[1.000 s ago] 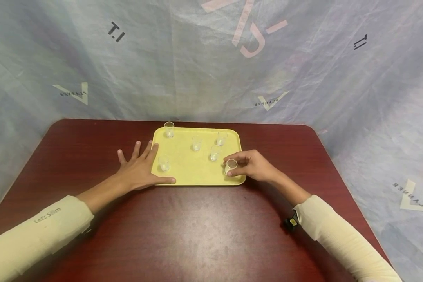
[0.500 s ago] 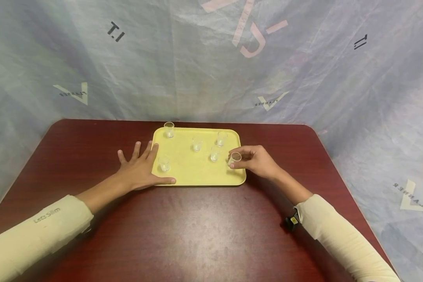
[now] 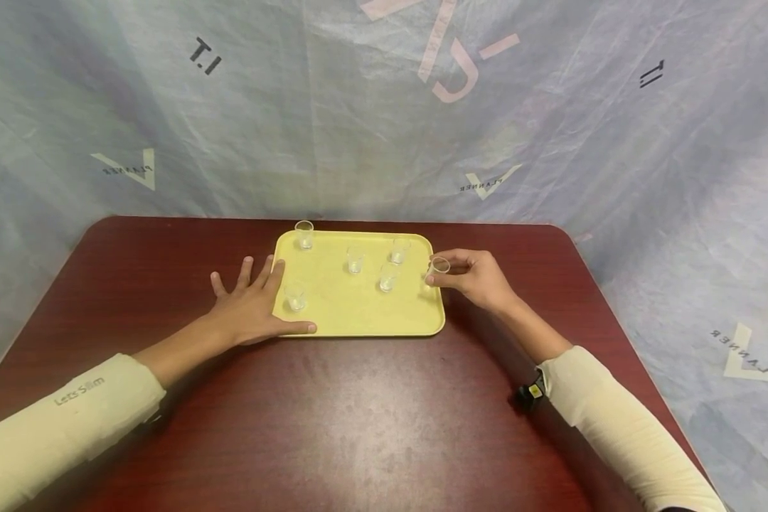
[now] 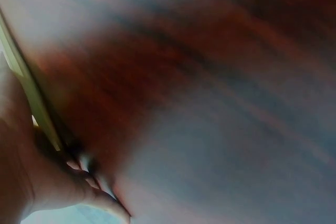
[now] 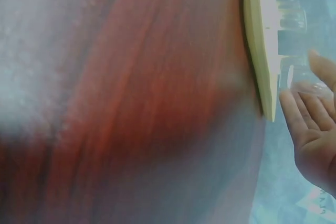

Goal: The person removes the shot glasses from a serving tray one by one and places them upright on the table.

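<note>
Shot glass (image 3: pixel 439 266) sits pinched at the rim in my right hand (image 3: pixel 476 279), held just off the far right edge of the yellow tray (image 3: pixel 358 313). A second ago I had it low over the tray's near right corner; since then it has travelled away from me along that side, so I judge it is being carried, not set down. My left hand (image 3: pixel 249 307) lies flat and spread on the counter (image 3: pixel 333 412), thumb along the tray's near left corner, unmoved. Five more glasses stand on the tray between my hands; the nearest one to the left hand (image 3: pixel 294 297) is just beside its fingers.
</note>
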The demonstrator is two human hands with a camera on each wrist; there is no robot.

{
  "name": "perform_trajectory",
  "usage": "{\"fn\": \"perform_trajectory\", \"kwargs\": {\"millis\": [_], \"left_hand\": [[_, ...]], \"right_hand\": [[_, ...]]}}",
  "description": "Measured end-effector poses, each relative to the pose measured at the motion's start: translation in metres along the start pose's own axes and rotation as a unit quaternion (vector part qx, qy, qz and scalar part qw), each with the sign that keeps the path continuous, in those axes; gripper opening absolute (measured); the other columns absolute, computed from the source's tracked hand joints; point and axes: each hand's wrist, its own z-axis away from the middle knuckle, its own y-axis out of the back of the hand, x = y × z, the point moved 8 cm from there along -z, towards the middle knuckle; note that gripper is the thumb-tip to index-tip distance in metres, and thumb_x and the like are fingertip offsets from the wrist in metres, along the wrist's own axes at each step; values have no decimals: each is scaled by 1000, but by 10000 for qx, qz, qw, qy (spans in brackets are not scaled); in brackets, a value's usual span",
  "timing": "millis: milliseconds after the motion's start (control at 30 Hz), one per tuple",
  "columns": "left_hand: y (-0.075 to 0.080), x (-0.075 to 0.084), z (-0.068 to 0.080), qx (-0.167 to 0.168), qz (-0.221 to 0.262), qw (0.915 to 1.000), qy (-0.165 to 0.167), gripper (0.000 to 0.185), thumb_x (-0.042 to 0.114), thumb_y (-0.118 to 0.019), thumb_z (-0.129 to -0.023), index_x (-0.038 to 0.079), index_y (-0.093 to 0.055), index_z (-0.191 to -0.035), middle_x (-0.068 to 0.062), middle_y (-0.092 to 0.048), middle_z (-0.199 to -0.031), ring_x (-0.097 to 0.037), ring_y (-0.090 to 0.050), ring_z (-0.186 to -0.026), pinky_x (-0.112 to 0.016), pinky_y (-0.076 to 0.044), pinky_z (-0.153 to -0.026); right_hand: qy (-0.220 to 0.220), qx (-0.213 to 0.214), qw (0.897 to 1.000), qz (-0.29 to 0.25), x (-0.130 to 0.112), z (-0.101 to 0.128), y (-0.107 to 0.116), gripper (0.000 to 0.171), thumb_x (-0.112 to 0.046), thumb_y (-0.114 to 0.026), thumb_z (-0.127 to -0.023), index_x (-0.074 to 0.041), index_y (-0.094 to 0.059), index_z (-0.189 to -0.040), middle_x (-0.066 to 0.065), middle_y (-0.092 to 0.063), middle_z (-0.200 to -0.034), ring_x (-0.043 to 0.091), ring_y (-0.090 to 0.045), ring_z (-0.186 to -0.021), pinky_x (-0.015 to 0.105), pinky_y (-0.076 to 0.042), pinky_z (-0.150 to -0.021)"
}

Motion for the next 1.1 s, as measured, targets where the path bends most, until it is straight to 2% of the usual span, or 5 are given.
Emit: {"fn": "perform_trajectory", "kwargs": {"millis": [200,400,733,1000,1100], "left_hand": [[0,-2,-1,-11,-12,10000,11,160,114,-56,-71,15,3,-183,-18,4,-192,-55,14,-175,-96,17,-119],[1,-3,0,1,2,10000,9,161,114,-56,-71,14,2,-183,-19,3,-191,-55,13,-175,-96,17,-118],[-2,-3,-1,31,22,10000,-1,162,115,-56,-69,16,3,-183,-17,4,-192,-54,14,-175,-95,18,-119],[-1,-3,0,24,9,10000,-6,161,114,-56,-71,16,3,-183,-18,4,-191,-55,14,-175,-95,18,-119],[-1,-3,0,34,18,10000,-2,160,113,-57,-71,15,3,-183,-18,4,-191,-55,14,-175,-95,18,-118]], "right_hand": [[-24,299,9994,194,-2,-6,15,48,-23,-96,-94,-1,-80,-133,20,-84,-124,4,-80,-99,18,-63,-86],[8,491,9983,325,0,-9,30,45,-25,-94,-95,-6,-81,-134,20,-84,-125,5,-79,-99,16,-61,-86],[-202,632,9972,358,17,-14,48,50,-28,-92,-97,-6,-79,-140,15,-83,-133,-2,-74,-103,13,-59,-88],[-384,833,9952,351,24,-23,59,50,-28,-92,-97,-5,-79,-139,-9,-84,-114,-6,-73,-101,13,-59,-86],[-461,917,9940,374,26,-27,63,53,-29,-93,-97,-3,-78,-141,-8,-85,-117,-8,-73,-101,12,-58,-87]]}}
